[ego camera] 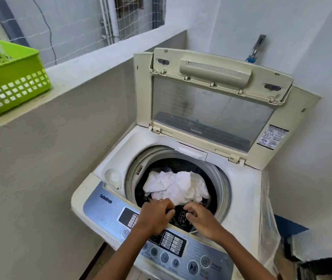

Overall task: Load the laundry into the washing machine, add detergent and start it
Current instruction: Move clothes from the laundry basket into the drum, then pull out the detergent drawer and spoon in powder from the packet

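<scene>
Cramped laundry nook, washing machine lid up. Left hand and right hand both clutch a dark garment at the drum's front edge. If it drapes over the rim, it'll probably snag.

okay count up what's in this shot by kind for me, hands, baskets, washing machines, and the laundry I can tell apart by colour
Hands: 2, left hand and right hand, both gripping the dark cloth
Green basket: 1
Washing machine: 1, lid up
White laundry: 1 heap; separate pieces cannot be told apart
Dark cloth: 1
Total: 6
</scene>
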`<action>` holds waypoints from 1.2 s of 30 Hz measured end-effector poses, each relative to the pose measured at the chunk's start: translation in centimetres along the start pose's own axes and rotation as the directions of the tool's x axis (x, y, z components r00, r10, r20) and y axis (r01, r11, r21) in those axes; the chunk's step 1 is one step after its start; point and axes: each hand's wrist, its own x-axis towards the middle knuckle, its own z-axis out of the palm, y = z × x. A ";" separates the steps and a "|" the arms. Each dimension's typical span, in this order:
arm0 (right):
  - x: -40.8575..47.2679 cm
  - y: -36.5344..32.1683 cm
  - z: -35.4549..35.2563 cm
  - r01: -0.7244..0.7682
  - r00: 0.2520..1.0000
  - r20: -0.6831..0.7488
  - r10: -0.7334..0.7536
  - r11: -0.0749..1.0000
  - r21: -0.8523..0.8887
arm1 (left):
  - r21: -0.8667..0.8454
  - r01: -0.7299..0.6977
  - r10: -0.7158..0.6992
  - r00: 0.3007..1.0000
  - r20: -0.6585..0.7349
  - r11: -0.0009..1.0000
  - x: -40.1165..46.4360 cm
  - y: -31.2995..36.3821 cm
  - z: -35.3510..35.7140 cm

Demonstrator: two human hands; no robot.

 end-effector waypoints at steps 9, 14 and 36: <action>-2.9 0.3 1.7 0.004 0.999 0.032 -0.005 1.000 0.029 | 0.297 0.005 0.003 1.000 -0.025 0.955 -1.3 0.9 0.3; -3.5 0.1 1.7 -0.002 1.000 -0.013 0.002 1.000 0.013 | 0.384 -0.053 0.057 0.998 0.001 0.922 -1.6 1.2 0.2; -2.4 -1.9 3.2 -0.394 0.882 -0.287 0.373 0.919 -0.017 | -0.009 -0.486 0.465 0.830 0.308 0.874 -0.3 -2.4 -1.9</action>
